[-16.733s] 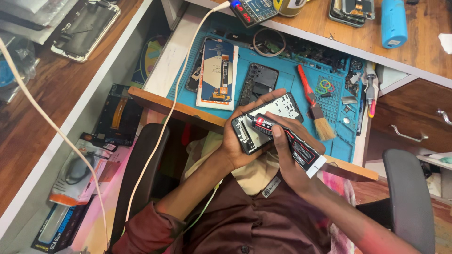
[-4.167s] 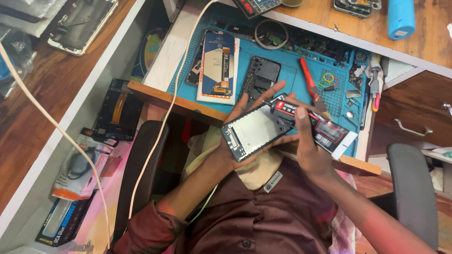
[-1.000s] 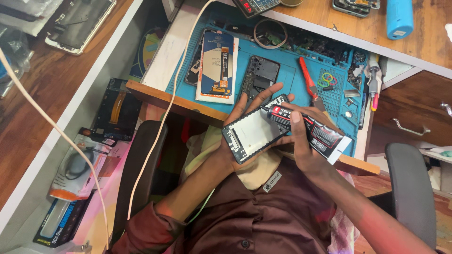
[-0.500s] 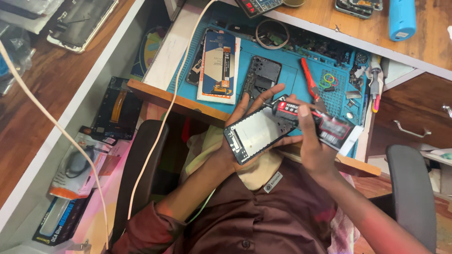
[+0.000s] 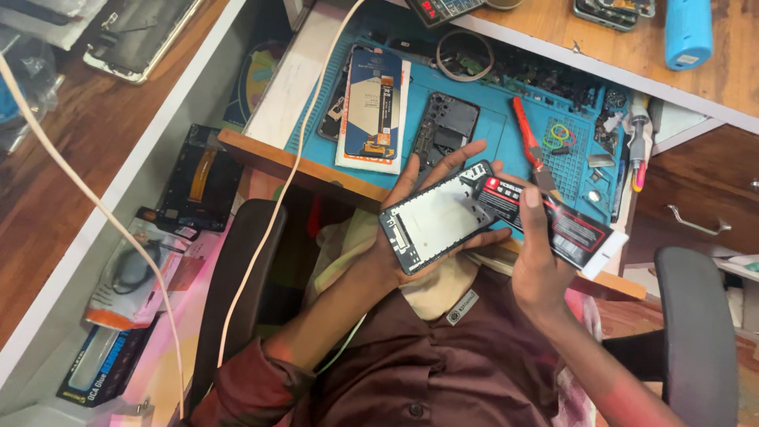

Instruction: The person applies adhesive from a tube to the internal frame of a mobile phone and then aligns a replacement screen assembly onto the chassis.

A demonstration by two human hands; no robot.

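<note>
My left hand (image 5: pixel 399 237) cradles an opened phone frame (image 5: pixel 439 216), its pale inner face up, over my lap at the desk's front edge. My right hand (image 5: pixel 536 261) grips a black and red glue tube (image 5: pixel 553 224) with a white end, its tip resting at the frame's upper right corner. Behind them on the blue work mat (image 5: pixel 498 126) lie a dark phone back cover (image 5: pixel 444 130), a phone screen part on a white card (image 5: pixel 373 107) and a red-handled brush (image 5: pixel 528 146).
A white cable (image 5: pixel 269 198) runs from the desk down past a black chair back (image 5: pixel 229 292). Small tools and coloured rubber bands (image 5: pixel 560 136) crowd the mat's right side. A blue cylinder (image 5: pixel 686 32) stands on the wooden shelf. Packaged items (image 5: pixel 130 273) lie at the left. Another chair (image 5: pixel 696 332) stands right.
My right hand has slid the tube slightly along the frame's upper right edge. The frame stays in my left hand, tilted much the same.
</note>
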